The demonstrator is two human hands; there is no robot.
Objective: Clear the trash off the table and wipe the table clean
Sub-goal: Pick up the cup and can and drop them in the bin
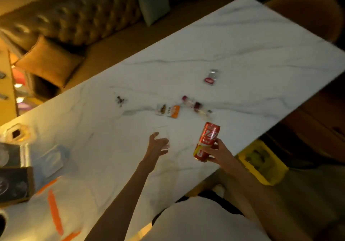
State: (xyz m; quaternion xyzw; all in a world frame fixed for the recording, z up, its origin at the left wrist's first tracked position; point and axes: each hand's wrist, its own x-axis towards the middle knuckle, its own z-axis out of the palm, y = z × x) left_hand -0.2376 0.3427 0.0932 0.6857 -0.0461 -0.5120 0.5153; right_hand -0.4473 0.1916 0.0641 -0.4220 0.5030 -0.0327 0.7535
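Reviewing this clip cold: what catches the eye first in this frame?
The red can, held tilted in the right hand above the near edge of the white marble table. Next, the left hand spread open beside it, and small wrappers scattered mid-table.

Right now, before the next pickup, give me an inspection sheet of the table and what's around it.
Surface: white marble table, no spill visible.
Job's things: red can lifted in right hand; wrappers mid-table; packet farther off; dark scrap.
Clutter: orange strips, dark boxes at left end.
Hands: left hand open, fingers spread above table, empty.
Cables: nothing seen.
Surroundings: sofa with cushions, yellow crate on floor, chair.
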